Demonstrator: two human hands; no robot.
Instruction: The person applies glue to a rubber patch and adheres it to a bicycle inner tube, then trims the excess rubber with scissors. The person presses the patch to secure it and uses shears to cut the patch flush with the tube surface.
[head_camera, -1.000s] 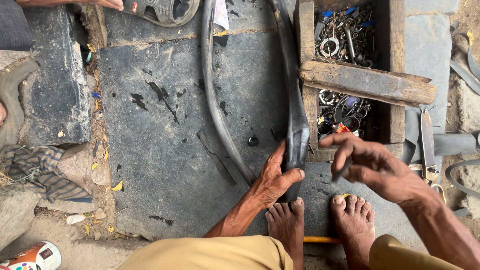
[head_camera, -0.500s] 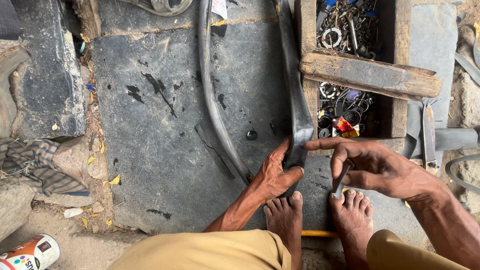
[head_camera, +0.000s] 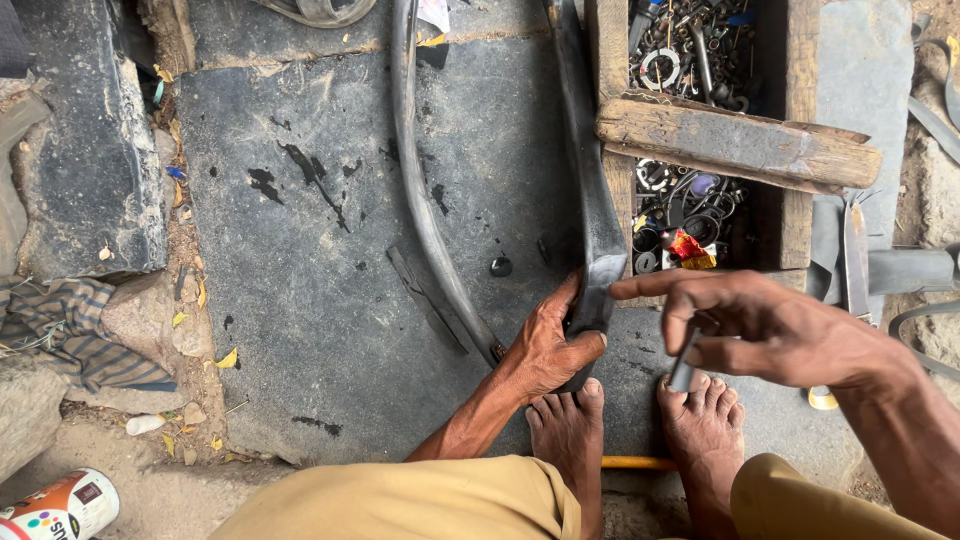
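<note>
The flat black rubber inner tube (head_camera: 597, 215) — judged limp, light — is pinched at centre frame by the left hand (head_camera: 548, 345); a small grey tool (head_camera: 683, 368) is held in the right hand (head_camera: 775, 330).

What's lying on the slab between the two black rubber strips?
In the head view, between the thin rubber strip and the wide rubber strip: a small dark round piece on the stone slab.

Left hand (head_camera: 545, 345) at six o'clock, fingers curled in a grip, thumb out. Right hand (head_camera: 770, 330) at four o'clock, forefinger stretched toward nine, other fingers folded.
</note>
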